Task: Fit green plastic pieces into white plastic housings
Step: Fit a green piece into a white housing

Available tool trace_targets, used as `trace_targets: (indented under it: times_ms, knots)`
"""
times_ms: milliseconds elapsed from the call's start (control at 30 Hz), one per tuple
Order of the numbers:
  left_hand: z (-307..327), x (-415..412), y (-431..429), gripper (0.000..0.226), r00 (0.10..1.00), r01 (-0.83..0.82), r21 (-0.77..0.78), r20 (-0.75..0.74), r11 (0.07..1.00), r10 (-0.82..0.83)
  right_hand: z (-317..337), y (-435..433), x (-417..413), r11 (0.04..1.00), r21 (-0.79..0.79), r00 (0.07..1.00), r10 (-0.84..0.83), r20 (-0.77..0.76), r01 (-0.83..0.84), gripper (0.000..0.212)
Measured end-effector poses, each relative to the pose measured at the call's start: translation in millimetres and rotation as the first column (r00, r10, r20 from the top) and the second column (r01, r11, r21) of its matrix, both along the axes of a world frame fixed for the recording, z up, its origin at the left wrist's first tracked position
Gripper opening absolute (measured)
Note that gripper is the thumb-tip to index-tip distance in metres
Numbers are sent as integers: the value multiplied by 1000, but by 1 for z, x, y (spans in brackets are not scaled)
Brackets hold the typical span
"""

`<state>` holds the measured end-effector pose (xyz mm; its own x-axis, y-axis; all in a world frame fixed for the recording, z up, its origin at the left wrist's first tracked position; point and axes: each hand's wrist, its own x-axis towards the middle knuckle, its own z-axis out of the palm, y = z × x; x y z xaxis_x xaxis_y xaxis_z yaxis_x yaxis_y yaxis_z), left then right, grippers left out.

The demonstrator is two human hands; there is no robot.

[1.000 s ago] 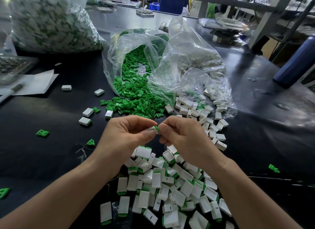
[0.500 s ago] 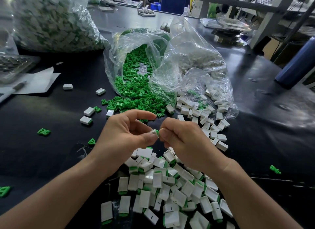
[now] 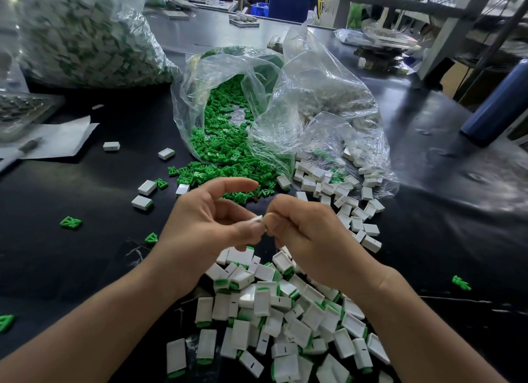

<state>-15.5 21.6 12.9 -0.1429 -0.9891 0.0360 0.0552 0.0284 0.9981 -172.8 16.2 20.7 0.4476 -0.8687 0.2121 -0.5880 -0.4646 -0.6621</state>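
Pinches a white housing (image 3: 256, 219) between left hand (image 3: 205, 225) thumb and curled fingers, forefinger lifted clear, directly above the finished pile (image 3: 271, 311). Grips its exposed end with right hand (image 3: 303, 240) fingertips, curled tight. Shows no green piece; likely wants a push along the housing's left-to-right axis.

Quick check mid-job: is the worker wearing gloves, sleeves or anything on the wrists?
No. The left hand and right hand are bare: no gloves or rings visible. The left forearm and right forearm are uncovered down to the frame's edge, with no watch, band or cuff at either wrist.
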Motion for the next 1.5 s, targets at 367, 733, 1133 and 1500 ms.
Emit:
trace_targets:
  times_ms: [367, 733, 1133, 1500]
  knots:
    - [-2, -1, -2, 54, 987, 31, 37, -157, 999, -25, -5, -5, 0, 799, 594, 898, -192, 396, -91, 61]
    - [-6, 0, -1, 53, 975, 63, 4, -213, 998, -61, 3, 3, 17, 502, 785, 762, -325, 560, -363, 55]
    - [-6, -1, -2, 56, 965, 66, 1, -255, 998, -64, -2, 4, 21, 518, 763, 717, -352, 602, -386, 51]
    - [-6, -1, -1, 58, 975, 29, 9, -220, 1000, -27, -5, 3, 15, 666, 699, 782, -279, 558, -260, 39]
